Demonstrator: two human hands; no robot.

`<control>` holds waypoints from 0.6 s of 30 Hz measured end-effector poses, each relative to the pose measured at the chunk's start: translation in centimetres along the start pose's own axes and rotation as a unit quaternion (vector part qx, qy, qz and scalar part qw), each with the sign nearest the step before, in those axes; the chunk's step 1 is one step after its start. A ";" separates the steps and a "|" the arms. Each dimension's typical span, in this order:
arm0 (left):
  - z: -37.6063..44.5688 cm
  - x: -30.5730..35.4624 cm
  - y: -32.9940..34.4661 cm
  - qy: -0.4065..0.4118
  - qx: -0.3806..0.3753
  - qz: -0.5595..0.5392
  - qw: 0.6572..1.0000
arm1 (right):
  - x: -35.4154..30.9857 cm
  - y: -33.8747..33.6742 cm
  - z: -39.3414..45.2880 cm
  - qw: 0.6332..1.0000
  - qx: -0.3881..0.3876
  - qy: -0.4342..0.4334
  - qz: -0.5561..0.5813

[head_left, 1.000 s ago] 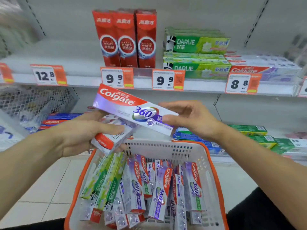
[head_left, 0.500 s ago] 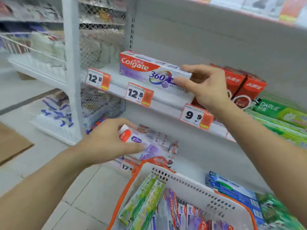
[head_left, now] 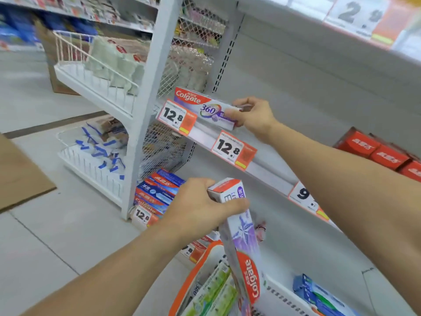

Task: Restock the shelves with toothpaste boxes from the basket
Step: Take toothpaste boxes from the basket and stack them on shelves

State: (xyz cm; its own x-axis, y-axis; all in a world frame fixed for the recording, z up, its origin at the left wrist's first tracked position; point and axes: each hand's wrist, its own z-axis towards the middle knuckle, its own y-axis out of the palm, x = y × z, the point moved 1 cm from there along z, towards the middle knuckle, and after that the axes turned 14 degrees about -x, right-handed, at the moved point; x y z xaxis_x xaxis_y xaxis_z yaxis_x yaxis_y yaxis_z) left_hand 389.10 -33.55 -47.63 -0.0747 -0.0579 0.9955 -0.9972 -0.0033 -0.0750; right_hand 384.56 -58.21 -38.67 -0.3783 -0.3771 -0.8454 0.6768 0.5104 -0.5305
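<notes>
While one purple-and-white Colgate 360 box [head_left: 206,108] lies lengthwise at the left end of the middle shelf [head_left: 268,169], just behind the first 12.8 price tag [head_left: 176,116], the right hand [head_left: 252,117] grips its right end, thumb on the front face and fingers curled over the top. Below that shelf the left hand [head_left: 200,207] clasps a second Colgate box [head_left: 241,238] near its orange-capped upper end; this box hangs steeply downward, its lower end reaching into the basket [head_left: 200,267]. The basket, white with an orange rim, sits below the shelf at the bottom edge of the view and holds green boxes [head_left: 211,290] standing on end. A second 12.8 tag [head_left: 233,149] is clipped to the shelf edge to the right of the first, with a tag starting with 9 [head_left: 304,197] farther right. Red boxes [head_left: 376,149] stand on the same shelf, well to the right of the placed box. Under the shelf's left end, blue and red toothpaste boxes [head_left: 157,190] are stacked on the lower shelf.
</notes>
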 end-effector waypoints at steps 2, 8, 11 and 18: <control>0.2 -0.4 -0.2 -0.004 -0.008 0.005 1.000 | 0.0 0.6 0.1 0.997 -0.077 0.030 0.013; 0.8 -1.1 -0.1 -0.021 -0.018 0.017 0.999 | -0.5 0.8 0.5 0.984 -0.155 0.041 -0.076; 0.8 -0.8 0.1 -0.028 -0.006 0.029 0.999 | -0.1 0.7 0.6 0.982 -0.160 0.047 -0.087; 0.7 1.1 1.6 -0.016 0.013 -0.081 0.996 | -1.1 0.8 -4.0 0.965 0.030 -0.105 -0.237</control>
State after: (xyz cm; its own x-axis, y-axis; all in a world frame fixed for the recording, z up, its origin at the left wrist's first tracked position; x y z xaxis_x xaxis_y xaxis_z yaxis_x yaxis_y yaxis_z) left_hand 387.45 -34.29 -46.69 0.0887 -0.0854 0.9924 -0.9955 -0.0412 0.0855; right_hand 383.00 -54.30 -38.39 -0.5224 -0.7095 -0.4730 0.4965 0.1979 -0.8452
